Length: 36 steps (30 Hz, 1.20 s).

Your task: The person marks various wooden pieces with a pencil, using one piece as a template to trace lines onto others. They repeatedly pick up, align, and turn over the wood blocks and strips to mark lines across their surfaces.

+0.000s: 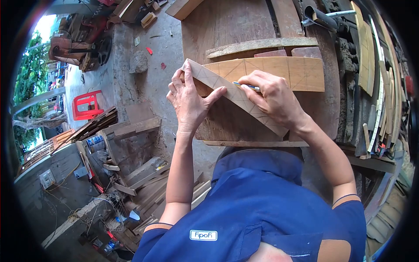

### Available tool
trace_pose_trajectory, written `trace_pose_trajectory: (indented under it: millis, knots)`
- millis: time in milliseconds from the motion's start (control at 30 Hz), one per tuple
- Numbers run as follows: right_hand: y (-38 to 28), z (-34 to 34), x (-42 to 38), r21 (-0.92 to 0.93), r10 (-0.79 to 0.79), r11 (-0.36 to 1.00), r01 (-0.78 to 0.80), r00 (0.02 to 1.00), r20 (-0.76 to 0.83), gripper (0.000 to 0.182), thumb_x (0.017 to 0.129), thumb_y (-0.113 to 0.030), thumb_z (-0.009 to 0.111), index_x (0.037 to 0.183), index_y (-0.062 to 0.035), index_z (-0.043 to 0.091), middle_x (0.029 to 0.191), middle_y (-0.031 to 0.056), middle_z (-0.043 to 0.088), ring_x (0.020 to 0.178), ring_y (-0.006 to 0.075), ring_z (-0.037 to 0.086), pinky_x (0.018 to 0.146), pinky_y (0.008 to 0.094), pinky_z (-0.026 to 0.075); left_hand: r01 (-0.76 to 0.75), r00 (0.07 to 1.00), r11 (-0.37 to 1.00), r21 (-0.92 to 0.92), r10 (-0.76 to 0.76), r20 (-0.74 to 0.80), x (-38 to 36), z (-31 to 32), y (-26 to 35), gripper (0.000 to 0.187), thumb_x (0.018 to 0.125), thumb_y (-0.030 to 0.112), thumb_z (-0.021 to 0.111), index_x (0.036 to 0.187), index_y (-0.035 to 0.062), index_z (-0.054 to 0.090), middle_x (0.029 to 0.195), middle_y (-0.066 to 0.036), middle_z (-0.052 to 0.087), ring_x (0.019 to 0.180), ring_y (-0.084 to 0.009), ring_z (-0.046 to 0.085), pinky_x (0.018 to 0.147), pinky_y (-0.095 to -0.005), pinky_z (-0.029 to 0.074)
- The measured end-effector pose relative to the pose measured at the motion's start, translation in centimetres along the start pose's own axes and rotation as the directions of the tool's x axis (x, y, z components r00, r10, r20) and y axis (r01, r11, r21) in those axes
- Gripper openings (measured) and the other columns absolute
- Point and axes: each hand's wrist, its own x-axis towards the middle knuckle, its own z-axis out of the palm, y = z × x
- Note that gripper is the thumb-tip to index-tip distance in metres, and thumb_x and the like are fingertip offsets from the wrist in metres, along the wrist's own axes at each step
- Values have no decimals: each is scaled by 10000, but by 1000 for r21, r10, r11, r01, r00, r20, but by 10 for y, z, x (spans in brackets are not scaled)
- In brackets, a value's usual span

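Note:
A pale, straight wooden strip (244,103) with pencil lines lies slantwise over a wider brown board (301,72), which is marked with crossing lines. My left hand (188,98) holds the strip near its upper left end, index finger and thumb spread on it and the other fingers curled at the edge. My right hand (273,96) pinches a slim blue pencil (237,83) where the strip's upper edge meets the board. The pencil's exact tip is too small to make out.
Both pieces rest on a wooden worktop (235,26). A narrow lath (262,45) lies beyond the board. Curved wood strips (365,52) stack at the right. Offcuts (144,179) clutter the lower left, and a red plastic chair (87,105) stands farther left.

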Motion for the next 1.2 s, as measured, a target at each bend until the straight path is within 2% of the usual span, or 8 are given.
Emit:
trace_pose_trajectory:
  millis: [33,300,467,667,733,933,1000,1200]
  knots:
    - [-2,-4,-5,-10,7,1000,-7,1000,5,200,968,-165,633,1033,9,707,960,171,701,897,343,701,827,436,557,-1,1000,1000,-2,1,0,0,0,0,1252,677,741,804,1563,1,321,1488,-177,364,1372,-347,356,1132,-521,278]
    - [-9,-34,-31,-141,43,990,-26,991,124,175,957,-144,640,1005,8,710,950,165,703,882,339,703,813,422,563,4,1000,1000,-2,-4,-2,0,-1,1,1268,665,753,804,1560,-8,325,1483,-178,367,1374,-343,348,1138,-518,268]
    - [-14,-35,-26,-29,93,995,-93,996,6,159,947,-126,648,993,11,713,927,160,704,846,332,710,789,412,571,13,1000,1000,-8,-13,2,0,-1,2,1262,669,749,804,1564,4,319,1484,-180,368,1379,-343,345,1136,-519,272]
    - [-11,-22,-20,-53,40,998,-38,998,44,166,948,-124,650,1029,5,716,946,164,706,859,335,711,788,414,570,11,1000,1000,-8,-11,-12,0,1,0,1242,675,736,806,1571,26,320,1487,-190,379,1381,-349,355,1131,-517,285]
    - [-11,-19,-16,-56,29,998,-26,998,51,153,948,-77,652,1053,12,717,973,156,720,843,306,716,758,373,572,15,1000,1000,-8,-15,-16,0,2,-1,1239,673,734,806,1571,31,322,1486,-193,384,1379,-350,360,1129,-516,289]
    - [-3,3,14,-2,35,999,-35,998,43,179,964,-117,640,1065,11,716,990,172,718,874,322,716,785,388,571,11,1000,1000,-19,-12,-14,-2,-3,2,1206,717,709,797,1575,11,314,1496,-198,384,1397,-352,363,1142,-517,276]
    - [4,17,32,13,-34,999,33,999,6,194,970,-136,636,1069,11,716,1011,180,719,888,325,717,804,392,569,11,1000,1000,-20,-11,-7,-1,-3,3,1210,713,710,797,1575,14,312,1497,-203,383,1394,-355,369,1139,-515,281]
    - [13,45,77,56,-62,996,64,997,-41,231,974,-183,640,1059,17,718,1001,186,727,888,327,721,805,393,571,24,1000,999,-26,-24,16,0,-6,5,1210,715,725,785,1573,15,311,1501,-212,380,1401,-359,365,1141,-513,283]
